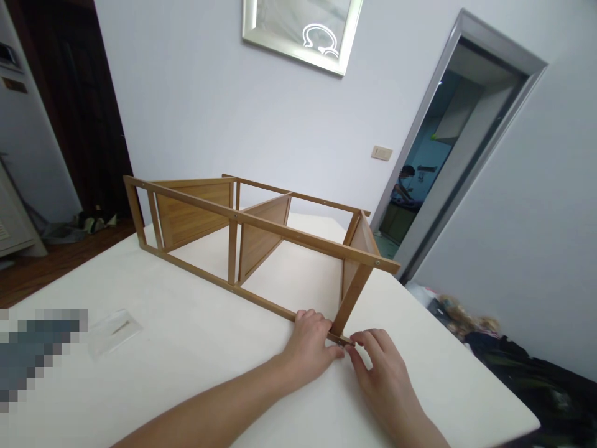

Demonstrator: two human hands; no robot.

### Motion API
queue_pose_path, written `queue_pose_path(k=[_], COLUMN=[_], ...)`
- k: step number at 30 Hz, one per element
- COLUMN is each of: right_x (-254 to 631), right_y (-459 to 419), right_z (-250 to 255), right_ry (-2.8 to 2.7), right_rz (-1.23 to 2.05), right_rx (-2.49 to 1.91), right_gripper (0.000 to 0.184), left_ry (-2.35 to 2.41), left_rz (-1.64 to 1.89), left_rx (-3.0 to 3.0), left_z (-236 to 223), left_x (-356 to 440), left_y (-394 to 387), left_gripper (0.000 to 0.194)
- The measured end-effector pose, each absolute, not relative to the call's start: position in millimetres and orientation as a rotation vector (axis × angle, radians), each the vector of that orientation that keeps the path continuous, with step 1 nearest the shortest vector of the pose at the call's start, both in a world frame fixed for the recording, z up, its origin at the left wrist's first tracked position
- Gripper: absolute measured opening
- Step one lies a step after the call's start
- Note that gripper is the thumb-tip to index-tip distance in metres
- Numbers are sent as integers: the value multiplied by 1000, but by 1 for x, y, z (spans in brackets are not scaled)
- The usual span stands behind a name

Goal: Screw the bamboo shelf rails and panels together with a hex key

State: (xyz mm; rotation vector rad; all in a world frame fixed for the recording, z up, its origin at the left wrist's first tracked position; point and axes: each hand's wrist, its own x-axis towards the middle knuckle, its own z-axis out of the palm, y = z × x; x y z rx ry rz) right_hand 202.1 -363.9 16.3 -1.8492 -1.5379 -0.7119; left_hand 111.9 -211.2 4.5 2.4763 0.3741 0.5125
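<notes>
A wooden shelf frame [270, 226] with three slanting-looking panels lies on its side on the white table [186, 379]. My left hand [306, 345] is closed around its lower front rail [263, 302], close to the crosspiece at the right end. Thumb and fingers of my right hand [385, 373] pinch together at the tip of that same rail. Whatever lies between those right fingertips is too small and hidden to make out. Small screw heads show along the upper front rail.
A clear plastic bag [115, 330] with a small thin piece inside lies on the table's left side. Beyond the right table edge are dark cloth items [527, 373] on the floor. A wall with a doorway [433, 168] stands behind.
</notes>
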Motion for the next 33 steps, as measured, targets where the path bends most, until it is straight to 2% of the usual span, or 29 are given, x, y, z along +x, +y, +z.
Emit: queue_pose_path(k=[7, 11, 33], right_x=[220, 226, 216], right_y=[-381, -385, -383], right_z=[22, 21, 21], right_ry=[-1915, -2004, -1835], right_rz=[-983, -1014, -948], right_rx=[-1844, -1803, -1838], right_gripper=[24, 28, 11], left_ry=[322, 275, 267], left_rz=[578, 614, 492], left_rx=[2620, 2795, 2946], left_z=[3, 4, 15], left_x=[106, 103, 103], left_y=[-218, -224, -229], left_gripper=[25, 26, 30])
